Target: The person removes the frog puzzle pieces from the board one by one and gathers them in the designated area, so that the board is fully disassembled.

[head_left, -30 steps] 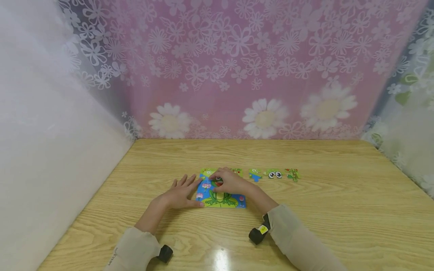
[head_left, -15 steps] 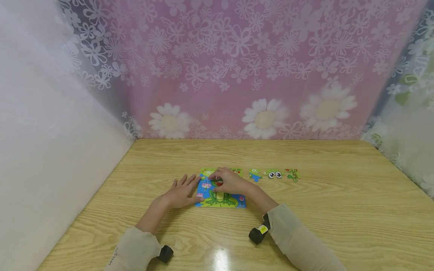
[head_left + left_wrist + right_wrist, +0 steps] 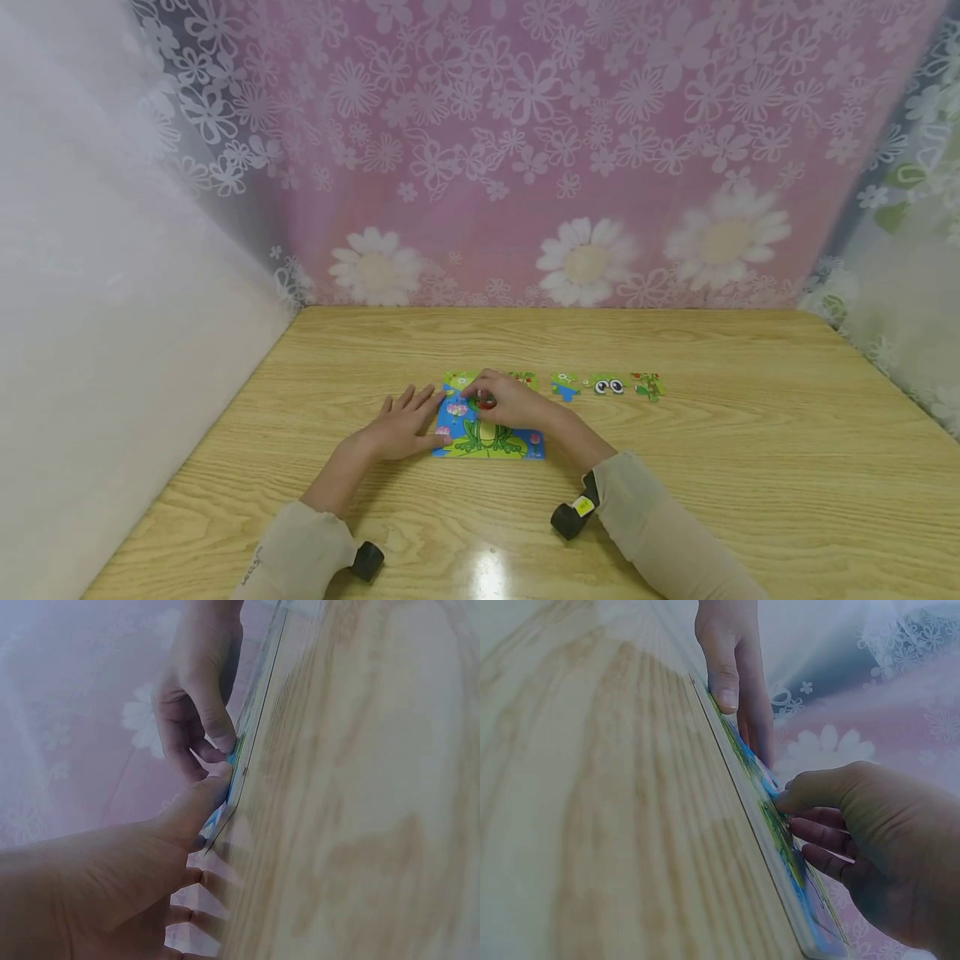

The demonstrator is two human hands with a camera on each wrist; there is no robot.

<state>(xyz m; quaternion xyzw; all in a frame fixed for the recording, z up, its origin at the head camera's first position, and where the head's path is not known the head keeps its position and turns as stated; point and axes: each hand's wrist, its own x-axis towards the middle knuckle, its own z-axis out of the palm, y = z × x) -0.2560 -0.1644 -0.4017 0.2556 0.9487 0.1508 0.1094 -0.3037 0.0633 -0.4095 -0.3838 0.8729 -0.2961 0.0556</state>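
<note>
A frog jigsaw board point(image 3: 489, 446) lies on the table in the head view, blue and green with pink lotus flowers. My left hand point(image 3: 400, 432) lies spread at the board's left side, its thumb resting on the lower left edge. Over the middle of the board, my right hand point(image 3: 513, 406) has thumb and fingers curled, pinching a jigsaw piece point(image 3: 486, 401) with part of the frog's red mouth; the fingers cover much of it. The right wrist view shows the thumb and fingertips point(image 3: 783, 802) low against the board's surface.
To the right of the board, loose pieces lie in a row: a blue-and-green piece point(image 3: 565, 387), one with the frog's eyes point(image 3: 608, 386), and one with a tree point(image 3: 647, 387). The wooden table point(image 3: 720, 467) meets a flowered pink curtain point(image 3: 465, 150) at the back.
My left thumb has shifted slightly up along the board's left edge. The right thumb has moved slightly up at the mouth piece, while the right hand stays over the same spot.
</note>
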